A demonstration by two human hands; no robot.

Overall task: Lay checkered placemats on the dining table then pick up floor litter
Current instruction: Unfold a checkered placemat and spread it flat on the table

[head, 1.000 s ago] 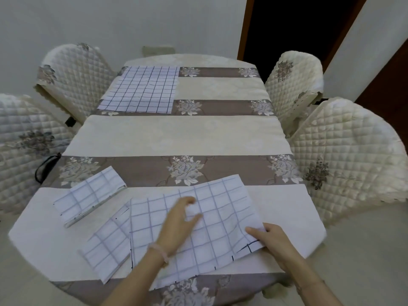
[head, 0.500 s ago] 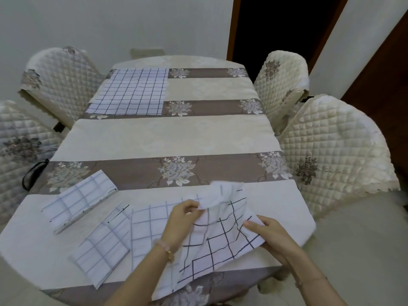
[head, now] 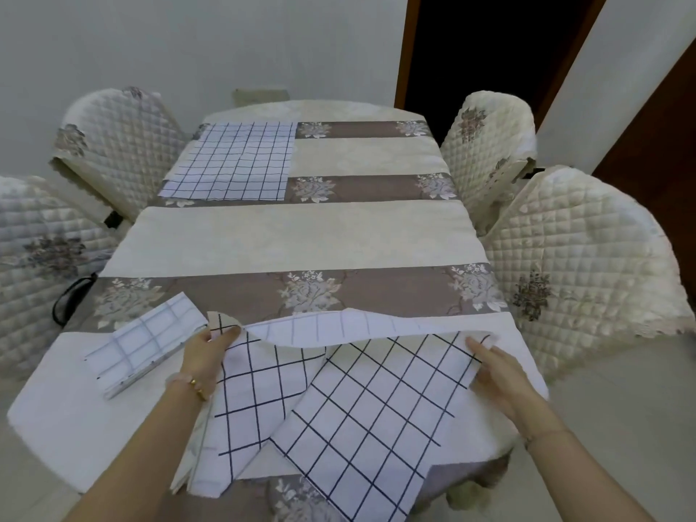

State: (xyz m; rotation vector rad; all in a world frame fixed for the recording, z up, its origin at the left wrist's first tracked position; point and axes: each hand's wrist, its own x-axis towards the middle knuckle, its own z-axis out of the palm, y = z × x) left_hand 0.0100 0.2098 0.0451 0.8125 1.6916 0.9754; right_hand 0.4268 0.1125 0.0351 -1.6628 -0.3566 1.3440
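A white checkered placemat (head: 369, 393) hangs unfolded over the near end of the dining table (head: 301, 235). My left hand (head: 205, 352) pinches its top left corner, and my right hand (head: 493, 371) holds its top right corner. The upper edge sags between both hands. Under my left forearm lies another placemat (head: 248, 408), partly covered. A folded placemat (head: 147, 344) rests to the left, apart from my hands. One placemat (head: 233, 162) lies flat at the far left of the table.
Four quilted cream chairs stand around the table: two on the left (head: 113, 145) (head: 34, 258) and two on the right (head: 489, 145) (head: 587, 265). A dark doorway (head: 489, 47) opens behind the far right. A black cord (head: 71, 295) hangs by the left chair.
The placemat lay half folded under my hands. My left hand lifted its flap and moved left, opening it out, and both hands now hold its upper corners spread wide.
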